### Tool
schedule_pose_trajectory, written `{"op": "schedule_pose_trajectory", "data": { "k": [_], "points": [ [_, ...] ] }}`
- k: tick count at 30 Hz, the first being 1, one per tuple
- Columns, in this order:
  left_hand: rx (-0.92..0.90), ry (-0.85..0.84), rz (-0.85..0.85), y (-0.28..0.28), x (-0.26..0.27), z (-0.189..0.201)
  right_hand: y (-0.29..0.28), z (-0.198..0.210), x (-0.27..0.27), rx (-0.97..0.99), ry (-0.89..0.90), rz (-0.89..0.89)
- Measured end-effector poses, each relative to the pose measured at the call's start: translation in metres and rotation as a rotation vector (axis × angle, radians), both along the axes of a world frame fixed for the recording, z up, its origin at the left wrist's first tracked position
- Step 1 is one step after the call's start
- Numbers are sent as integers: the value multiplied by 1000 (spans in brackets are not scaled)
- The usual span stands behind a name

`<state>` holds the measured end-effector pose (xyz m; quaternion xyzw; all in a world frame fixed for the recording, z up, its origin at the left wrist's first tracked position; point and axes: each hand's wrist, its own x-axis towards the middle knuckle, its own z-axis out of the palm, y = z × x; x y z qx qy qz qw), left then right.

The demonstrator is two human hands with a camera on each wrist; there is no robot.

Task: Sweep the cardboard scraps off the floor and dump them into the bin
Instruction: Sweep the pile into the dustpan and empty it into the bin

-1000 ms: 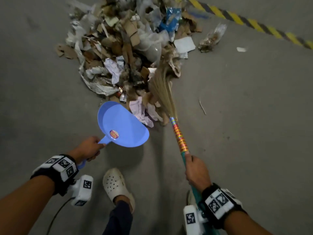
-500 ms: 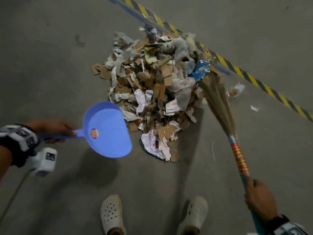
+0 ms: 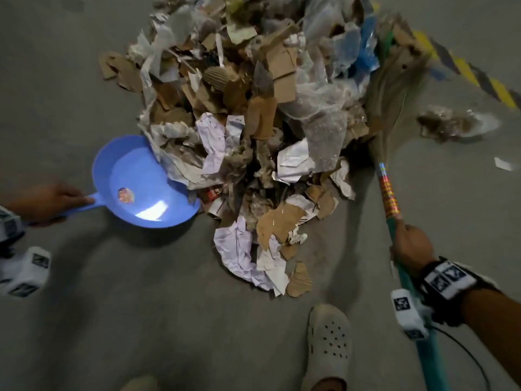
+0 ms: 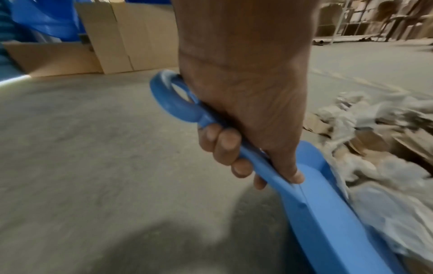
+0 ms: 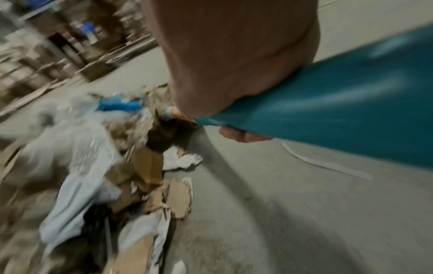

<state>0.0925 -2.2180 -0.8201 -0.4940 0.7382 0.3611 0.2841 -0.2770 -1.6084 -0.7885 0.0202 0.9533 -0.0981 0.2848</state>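
A heap of cardboard scraps (image 3: 262, 114), crumpled paper and plastic film lies on the grey floor in the middle of the head view. My left hand (image 3: 48, 200) grips the handle of a blue dustpan (image 3: 141, 184), whose mouth touches the heap's left edge; the left wrist view shows the fingers (image 4: 225, 146) curled round the dustpan handle (image 4: 234, 140). My right hand (image 3: 411, 245) grips the teal handle of a grass broom (image 3: 390, 193). The broom's bristles (image 3: 394, 88) rest against the heap's right side. In the right wrist view the broom handle (image 5: 339, 109) crosses under the hand.
A yellow and black floor stripe (image 3: 473, 77) runs at the upper right. A clump of film and debris (image 3: 456, 124) and a small white scrap (image 3: 504, 164) lie apart, right of the broom. My white clog (image 3: 329, 342) stands near the heap's front. Cardboard boxes (image 4: 112, 37) stand behind.
The dustpan has come down and right to meet the heap's left edge. The broom has stayed at the heap's right side. The view has closed in on the pile.
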Motion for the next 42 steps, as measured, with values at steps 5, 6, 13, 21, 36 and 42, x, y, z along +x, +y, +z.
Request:
{"op": "schedule_pose_trajectory", "data": {
  "k": [5, 6, 13, 21, 36, 42],
  "points": [
    [-29, 74, -159, 85, -96, 27, -42, -21, 5, -91, -16, 55],
    [-15, 85, -177, 95, -112, 23, -46, -22, 9, -87, -40, 76],
    [-50, 197, -387, 164, -215, 10, -72, -10, 30, -73, -168, 198],
    [-74, 200, -243, 221, -238, 52, -70, 48, 44, -119, -159, 175],
    [-8, 297, -371, 264, -216, 353, -14, 339, 114, -153, -118, 66],
    [73, 375, -357, 275, -136, 506, -7, 486, 214, -177, -37, -5]
  ]
}}
